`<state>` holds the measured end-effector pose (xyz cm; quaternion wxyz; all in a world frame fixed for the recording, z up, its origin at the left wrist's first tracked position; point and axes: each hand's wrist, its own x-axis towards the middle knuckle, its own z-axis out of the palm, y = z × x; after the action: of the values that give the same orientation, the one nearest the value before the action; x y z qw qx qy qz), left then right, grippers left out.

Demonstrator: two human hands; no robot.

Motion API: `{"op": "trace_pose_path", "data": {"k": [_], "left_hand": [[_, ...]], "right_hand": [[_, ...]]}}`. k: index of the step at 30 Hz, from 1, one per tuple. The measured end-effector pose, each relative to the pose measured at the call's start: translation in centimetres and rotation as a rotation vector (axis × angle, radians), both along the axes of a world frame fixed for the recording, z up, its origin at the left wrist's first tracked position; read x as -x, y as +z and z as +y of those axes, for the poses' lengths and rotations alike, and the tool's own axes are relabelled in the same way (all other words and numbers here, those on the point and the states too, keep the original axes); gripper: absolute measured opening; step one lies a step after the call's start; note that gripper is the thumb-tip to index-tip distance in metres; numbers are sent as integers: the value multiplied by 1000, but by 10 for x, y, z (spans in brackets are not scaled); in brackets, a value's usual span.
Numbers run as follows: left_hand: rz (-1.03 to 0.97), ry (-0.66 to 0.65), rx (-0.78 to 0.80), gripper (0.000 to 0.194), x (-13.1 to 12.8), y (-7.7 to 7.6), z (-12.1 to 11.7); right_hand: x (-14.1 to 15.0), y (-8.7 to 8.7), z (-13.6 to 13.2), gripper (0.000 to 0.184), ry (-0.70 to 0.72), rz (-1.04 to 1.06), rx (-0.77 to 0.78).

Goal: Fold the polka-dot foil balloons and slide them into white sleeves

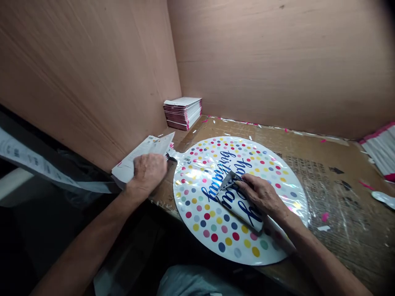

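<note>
A flat round foil balloon (216,222) lies at the table's edge, white with coloured dots and blue "happy birthday" lettering. My right hand (259,193) is closed over its middle, pinching a raised fold whose grey, shiny underside shows. My left hand (150,168) is curled closed beside the balloon's narrow neck (174,155). A small dark piece pokes out between that hand and the neck; what the fingers hold is hidden. White printed card packets (146,144) lie under and behind my left hand, one corner lifted.
A stack of white packets with pink edges (182,113) stands in the back corner. More pink-edged packets (381,150) are at the right. Wooden panels (277,61) wall the left and back. Paper scraps dot the taped cardboard tabletop (339,193). A printed strip (40,158) hangs at left.
</note>
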<state>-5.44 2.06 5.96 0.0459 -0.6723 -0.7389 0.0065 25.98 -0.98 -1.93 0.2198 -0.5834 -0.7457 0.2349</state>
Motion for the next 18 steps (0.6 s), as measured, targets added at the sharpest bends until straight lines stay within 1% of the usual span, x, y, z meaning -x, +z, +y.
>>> {"op": "trace_pose_path", "data": {"k": [2, 4, 5, 6, 8, 9, 11, 12, 13, 14, 15, 18], "left_hand": [[10, -99, 22, 44, -44, 0, -8], [-6, -198, 98, 46, -81, -3, -13], [-12, -226, 140, 47, -93, -6, -14], [-10, -243, 177, 49, -98, -9, -13], [-6, -302, 206, 44, -94, -16, -7], [-21, -377, 203, 38, -85, -21, -4], [-86, -631, 197, 31, -66, -33, 3], [-124, -762, 187, 33, -58, -40, 4], [-151, -859, 173, 37, -53, -46, 4], [-160, -914, 156, 40, -51, -52, 2], [-150, -929, 134, 42, -52, -57, -1], [-40, -912, 94, 40, -66, -66, -14]], "right_hand": [[-16, 1, -12, 34, 22, 16, 7], [-30, 4, -24, 33, 15, 25, 34], [-36, 5, -30, 34, 2, 25, 47], [-40, 8, -35, 34, -11, 23, 60], [-41, 14, -44, 35, -25, 20, 84], [-38, 17, -47, 35, -21, 19, 92], [-24, 21, -51, 35, 17, 19, 101], [-15, 20, -51, 34, 39, 9, 101], [-5, 18, -51, 33, 52, -17, 99], [5, 15, -51, 32, 55, -62, 92], [13, 10, -50, 31, 51, -121, 78], [26, -6, -49, 29, 52, -282, -8]]}}
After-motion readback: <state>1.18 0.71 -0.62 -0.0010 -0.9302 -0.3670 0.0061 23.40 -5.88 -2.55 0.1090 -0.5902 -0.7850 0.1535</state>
